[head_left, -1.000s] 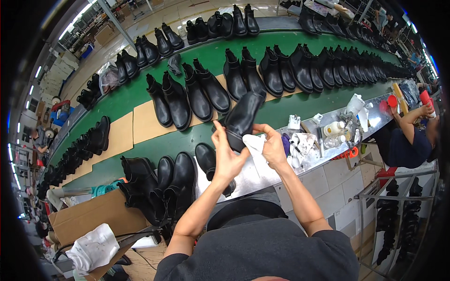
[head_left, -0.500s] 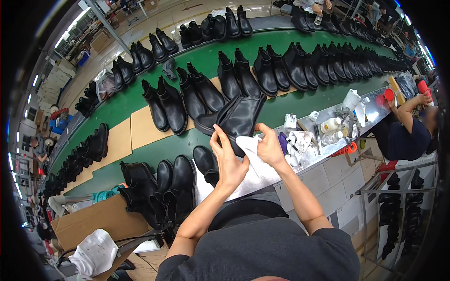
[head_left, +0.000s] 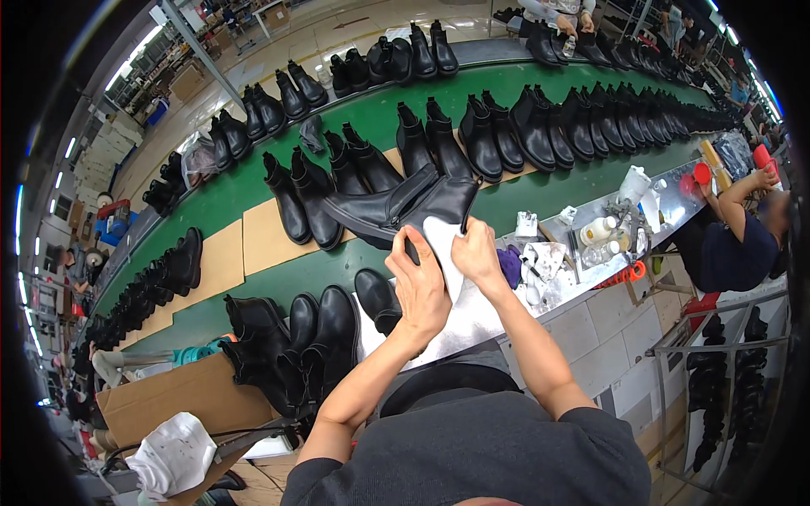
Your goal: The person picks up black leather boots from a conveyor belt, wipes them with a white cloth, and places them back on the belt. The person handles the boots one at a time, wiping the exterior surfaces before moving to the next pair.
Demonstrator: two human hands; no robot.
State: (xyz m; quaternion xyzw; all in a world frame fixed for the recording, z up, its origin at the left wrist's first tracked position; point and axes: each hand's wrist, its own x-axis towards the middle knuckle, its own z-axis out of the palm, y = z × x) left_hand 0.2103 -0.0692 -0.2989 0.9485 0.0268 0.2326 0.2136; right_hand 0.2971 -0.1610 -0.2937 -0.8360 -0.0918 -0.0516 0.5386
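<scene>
the black boot point(head_left: 396, 207) is held in the air over the near part of the green surface point(head_left: 287, 270), just beyond both hands, up and away from the wearer's body. its long axis runs mostly left to right: the toe points left, toward the pairs of boots point(head_left: 304, 198) standing there, and the shaft leans up and to the right, its open top at that end. the side with the zip faces up.

the left hand point(head_left: 422, 291) is closed on the boot near the heel, its fingers curled against the lower edge; how far they reach under the sole is hidden. the right hand point(head_left: 479, 253) is narrow, pinching the white cloth point(head_left: 443, 249), which lies against the back of the shaft and hangs down between the 2 hands. so the left is nearer the heel, and the right is nearer the top opening; the toe is well apart from the right.

a single boot point(head_left: 375, 295) sits just left of the left wrist, apart from the held 1. to the right, a purple cloth point(head_left: 510, 268) lies on the metal surface point(head_left: 456, 325), near the right hand.
</scene>
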